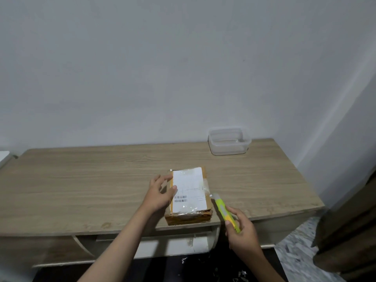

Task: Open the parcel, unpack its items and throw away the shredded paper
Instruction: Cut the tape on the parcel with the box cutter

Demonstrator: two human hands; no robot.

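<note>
The parcel (188, 195), a brown cardboard box wrapped in clear tape with a white shipping label on top, lies sealed near the front edge of the wooden surface (101, 180). The left hand (159, 193) rests against the box's left side, fingers spread and relaxed, thumb on the label's edge; it steadies and does not clasp. The right hand (241, 231) is curled round a yellow-green utility knife (224, 212), its tip just beside the box's right edge. Whether the blade is extended cannot be told.

Step in hand, by judgement: slitting the tape. Recommendations: press the left hand flat and firm so the box does not slide towards the surface's edge; keep those fingers clear of the cutting line; run the blade shallow along the seam so the contents are not scored; draw the cut away from the steadying hand.

A clear plastic container (229, 141) stands at the back right, well apart. Pale scraps lie on the dark floor (203, 269) below.
</note>
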